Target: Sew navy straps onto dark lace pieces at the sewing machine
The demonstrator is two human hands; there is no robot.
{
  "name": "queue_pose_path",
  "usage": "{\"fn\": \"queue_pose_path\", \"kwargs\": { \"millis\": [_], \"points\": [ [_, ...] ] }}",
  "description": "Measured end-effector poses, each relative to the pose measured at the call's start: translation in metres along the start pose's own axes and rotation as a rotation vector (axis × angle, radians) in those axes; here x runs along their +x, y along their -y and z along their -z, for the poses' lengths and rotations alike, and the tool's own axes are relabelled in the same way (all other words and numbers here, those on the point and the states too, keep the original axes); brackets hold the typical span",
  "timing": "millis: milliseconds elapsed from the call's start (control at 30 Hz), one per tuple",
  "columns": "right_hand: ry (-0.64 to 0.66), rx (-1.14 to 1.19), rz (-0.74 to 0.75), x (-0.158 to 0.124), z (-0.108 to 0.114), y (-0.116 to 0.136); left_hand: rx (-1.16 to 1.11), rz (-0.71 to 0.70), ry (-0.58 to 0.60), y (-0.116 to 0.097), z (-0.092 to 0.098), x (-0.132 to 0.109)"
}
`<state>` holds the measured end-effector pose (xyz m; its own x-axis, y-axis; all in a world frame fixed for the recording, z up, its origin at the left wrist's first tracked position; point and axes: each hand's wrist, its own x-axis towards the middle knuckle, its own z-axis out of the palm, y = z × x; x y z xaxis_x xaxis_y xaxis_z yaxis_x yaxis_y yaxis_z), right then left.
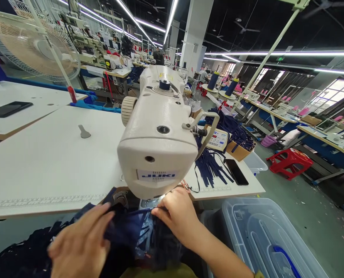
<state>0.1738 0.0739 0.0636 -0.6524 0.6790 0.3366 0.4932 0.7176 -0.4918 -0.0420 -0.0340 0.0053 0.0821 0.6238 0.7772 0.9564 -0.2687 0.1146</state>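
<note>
A white JUKI sewing machine head (157,154) stands directly in front of me. Below it, my right hand (179,212) pinches the edge of a navy fabric piece (125,227) between thumb and fingers. Over the left part of this cloth is my left hand (81,241), blurred by motion, with its fingers stretched out and apart. A pile of dark navy fabric (24,247) lies low on the left, beyond the left hand. The machine head hides the needle area.
Navy strips (211,166) and a black phone (237,172) lie on the table's right side. A metal plate (84,132) rests on the white tabletop (53,162). Right of my arm is a clear lidded bin (264,231); a red stool (290,162) stands on the floor.
</note>
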Motion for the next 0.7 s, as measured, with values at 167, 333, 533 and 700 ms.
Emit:
{"fn": "queue_pose_path", "kwargs": {
  "millis": [167, 333, 533, 700],
  "points": [
    [-0.116, 0.091, -0.209, -0.002, -0.015, 0.000, -0.070, -0.184, 0.140, -0.042, -0.015, 0.023],
    [0.002, 0.520, -0.317, -0.007, -0.018, -0.018, -0.139, -0.068, 0.127, -0.049, -0.025, 0.019],
    [-0.128, 0.298, -0.262, 0.002, -0.012, -0.017, -0.094, 0.032, 0.139, -0.053, -0.020, 0.024],
    [-0.156, 0.227, -0.226, 0.006, -0.012, -0.014, -0.064, -0.004, 0.145, -0.051, -0.015, 0.029]
  ]
}}
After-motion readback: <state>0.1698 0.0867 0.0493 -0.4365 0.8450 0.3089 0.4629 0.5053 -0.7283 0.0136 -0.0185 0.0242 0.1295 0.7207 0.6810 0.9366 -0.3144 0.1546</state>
